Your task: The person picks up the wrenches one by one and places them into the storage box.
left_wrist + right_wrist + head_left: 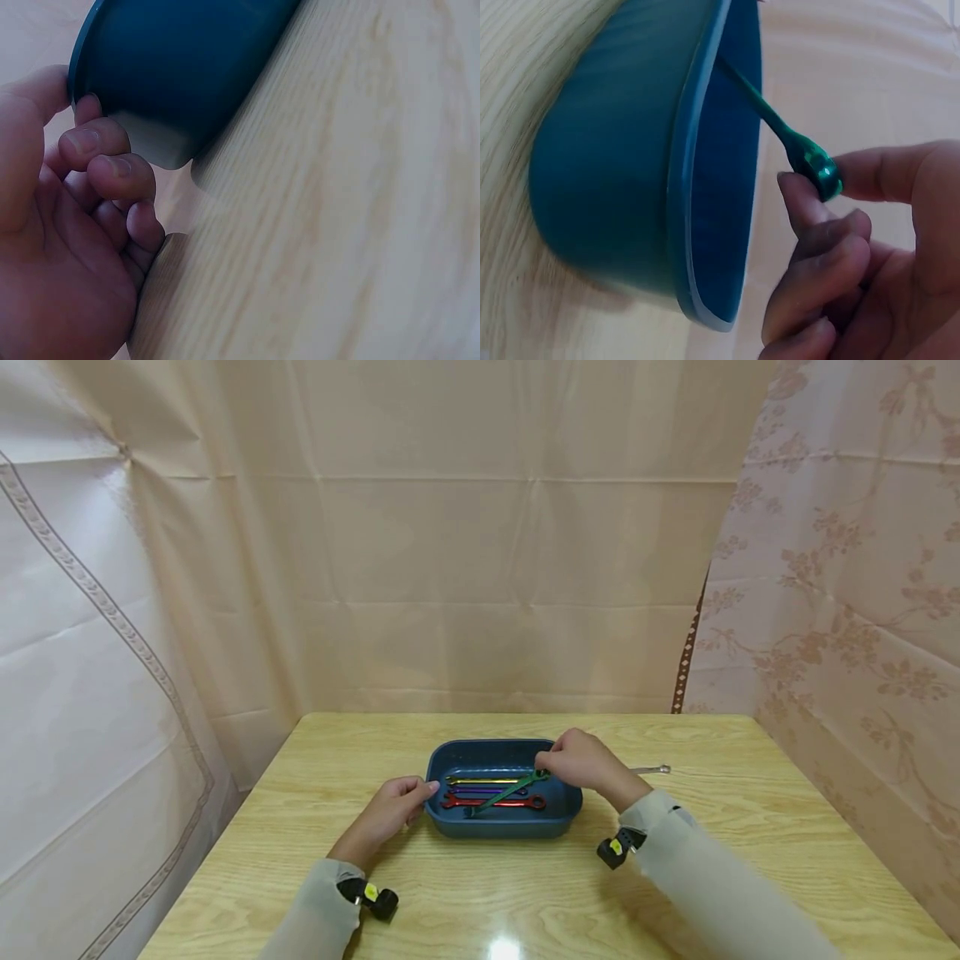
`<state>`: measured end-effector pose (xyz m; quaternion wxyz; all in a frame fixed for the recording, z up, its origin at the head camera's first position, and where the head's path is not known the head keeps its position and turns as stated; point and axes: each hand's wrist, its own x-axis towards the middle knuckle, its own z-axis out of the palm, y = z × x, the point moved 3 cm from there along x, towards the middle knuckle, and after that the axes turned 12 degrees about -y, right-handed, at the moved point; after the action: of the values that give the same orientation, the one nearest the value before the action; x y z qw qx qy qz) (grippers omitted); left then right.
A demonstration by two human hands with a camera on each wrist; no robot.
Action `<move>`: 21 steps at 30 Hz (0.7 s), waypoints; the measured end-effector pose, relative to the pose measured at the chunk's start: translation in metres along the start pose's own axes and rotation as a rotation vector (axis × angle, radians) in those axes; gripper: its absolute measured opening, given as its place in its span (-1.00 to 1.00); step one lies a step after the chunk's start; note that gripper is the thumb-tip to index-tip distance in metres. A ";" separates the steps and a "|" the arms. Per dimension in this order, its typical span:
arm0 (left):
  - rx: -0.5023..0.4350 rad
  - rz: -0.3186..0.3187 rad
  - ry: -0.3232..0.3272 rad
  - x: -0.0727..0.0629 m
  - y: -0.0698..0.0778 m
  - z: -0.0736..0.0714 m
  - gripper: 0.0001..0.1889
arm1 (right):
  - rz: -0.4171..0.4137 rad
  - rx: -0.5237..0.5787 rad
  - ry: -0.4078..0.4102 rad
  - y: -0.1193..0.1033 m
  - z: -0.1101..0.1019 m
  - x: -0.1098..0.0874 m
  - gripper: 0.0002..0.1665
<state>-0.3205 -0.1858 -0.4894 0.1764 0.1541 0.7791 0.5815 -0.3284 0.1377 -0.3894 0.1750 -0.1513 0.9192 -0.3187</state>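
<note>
A blue plastic bin [504, 829] stands on the table, holding several colored combination wrenches. My left hand [386, 814] pinches the bin's left rim between thumb and index finger, its other fingers curled below, as the left wrist view shows. With thumb and index finger my right hand [588, 763] pinches the ring end of a green wrench [769, 112] over the bin's right side. This wrench slants down leftward, crossing above the red wrench [491, 802]. Behind lie a yellow wrench [487, 781] and a purple-blue wrench [480, 791], side by side on the bin's floor.
A silver wrench [654, 769] lies on the table right of the bin, partly hidden behind my right hand. The wooden table [450, 893] ends at a beige curtain [495, 568] behind, with patterned cloth [847, 610] hanging at the right.
</note>
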 end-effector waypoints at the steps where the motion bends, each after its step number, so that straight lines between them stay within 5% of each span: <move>1: 0.002 0.002 -0.002 0.000 0.000 0.000 -0.54 | -0.002 -0.013 -0.020 -0.001 0.000 0.000 -0.40; 10: 0.012 0.003 -0.002 0.000 0.000 0.001 -0.56 | -0.028 -0.132 -0.183 -0.012 -0.001 0.008 -0.49; 21: 0.012 -0.004 0.009 0.000 0.000 0.000 -0.57 | -0.017 -0.230 -0.260 -0.013 0.004 0.018 -0.49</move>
<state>-0.3202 -0.1859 -0.4895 0.1731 0.1508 0.7839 0.5769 -0.3411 0.1186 -0.3879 0.2712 -0.2180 0.9179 -0.1908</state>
